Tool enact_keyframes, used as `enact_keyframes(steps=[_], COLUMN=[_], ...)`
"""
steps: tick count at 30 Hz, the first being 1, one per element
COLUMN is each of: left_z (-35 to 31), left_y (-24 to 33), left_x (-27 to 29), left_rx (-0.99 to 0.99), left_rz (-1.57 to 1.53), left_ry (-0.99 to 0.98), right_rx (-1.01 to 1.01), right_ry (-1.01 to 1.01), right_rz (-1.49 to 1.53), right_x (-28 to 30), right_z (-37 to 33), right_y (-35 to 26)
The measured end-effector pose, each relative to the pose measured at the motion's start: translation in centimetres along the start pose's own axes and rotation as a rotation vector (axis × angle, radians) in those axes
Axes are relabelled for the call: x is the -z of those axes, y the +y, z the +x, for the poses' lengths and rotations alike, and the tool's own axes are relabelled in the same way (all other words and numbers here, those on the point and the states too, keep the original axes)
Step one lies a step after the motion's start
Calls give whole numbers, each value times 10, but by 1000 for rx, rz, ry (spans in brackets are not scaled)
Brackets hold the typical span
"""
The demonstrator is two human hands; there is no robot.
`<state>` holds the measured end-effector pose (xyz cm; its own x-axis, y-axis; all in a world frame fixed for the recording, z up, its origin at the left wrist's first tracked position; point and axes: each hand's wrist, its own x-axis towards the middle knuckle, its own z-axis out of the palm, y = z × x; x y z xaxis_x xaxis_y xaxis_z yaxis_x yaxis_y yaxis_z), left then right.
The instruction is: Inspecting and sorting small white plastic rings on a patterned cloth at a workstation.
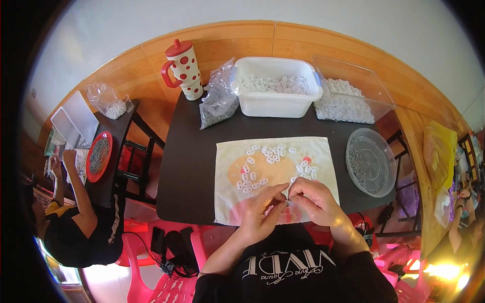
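Your left hand [259, 214] and right hand [321, 202] meet over the towel [224, 171], fingers pinched on a small pale piece [288, 203] between them; neither is clearly nearer, its long axis unreadable.

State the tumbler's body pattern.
The tumbler has red spots on a cream body; best seen in the head view.

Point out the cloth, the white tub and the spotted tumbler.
Cloth [279, 174]: head view, on its bare middle, between the small white pieces.
White tub [277, 106]: head view, on its front wall.
Spotted tumbler [187, 74]: head view, on its body, right of the handle.
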<state>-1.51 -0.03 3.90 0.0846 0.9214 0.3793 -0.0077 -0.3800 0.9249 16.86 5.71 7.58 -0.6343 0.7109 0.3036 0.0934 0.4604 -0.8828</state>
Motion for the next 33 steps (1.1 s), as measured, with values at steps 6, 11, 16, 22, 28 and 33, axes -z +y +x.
enact_keyframes(steps=[6,11,16,22,28,33], left_z=[-3,-2,-4,-2,-2,-1], left_y=[-1,-2,-8,-9,-11,-9], left_x=[-5,-4,0,1,2,-2], left_rx=[-33,-97,47,84,86,81], left_rz=[4,67,-42,-97,-110,-117], left_ry=[80,90,50,17,25,57], right_rx=[30,80,8,29,116,198], right_ry=[-46,-81,-81,104,43,49], right_rz=[-123,-165,-86,37,-190,-249], right_x=[1,3,4,-1,-3,-7], right_z=[2,7,4,7,10,13], right_y=[-1,-1,7,1,2,6])
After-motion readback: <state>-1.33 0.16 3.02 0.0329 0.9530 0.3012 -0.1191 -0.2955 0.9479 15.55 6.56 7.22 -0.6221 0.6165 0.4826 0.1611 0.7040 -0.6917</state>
